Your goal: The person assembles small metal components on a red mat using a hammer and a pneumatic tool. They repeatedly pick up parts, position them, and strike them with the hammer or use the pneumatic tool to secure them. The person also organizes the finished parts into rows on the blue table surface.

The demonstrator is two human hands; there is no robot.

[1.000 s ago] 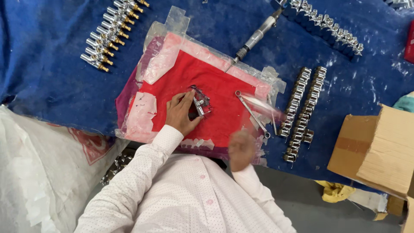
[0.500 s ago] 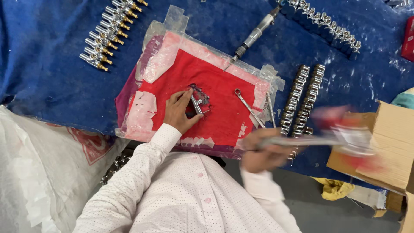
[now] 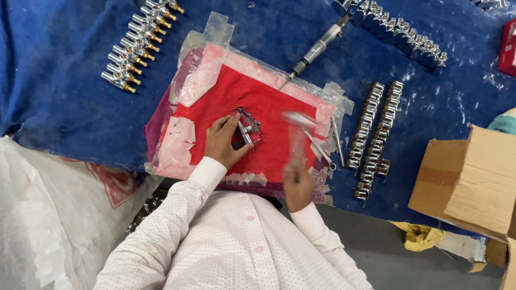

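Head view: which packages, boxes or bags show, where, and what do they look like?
Cardboard box: right edge, brown, plain, flaps partly open.
White plastic sack: lower left, crumpled, with red print.
Red packet: top right edge, mostly cut off.
No screens or signs.

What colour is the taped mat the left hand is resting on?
Red mat, pinkish under clear tape at its edges; left hand on it. Head view.

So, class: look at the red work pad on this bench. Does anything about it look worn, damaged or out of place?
Yes. The red pad is worn: its clear plastic cover is wrinkled, with tape peeling at the left edge and corners. The left hand pins a small metal fitting on it; the right hand holds a motion-blurred tool.
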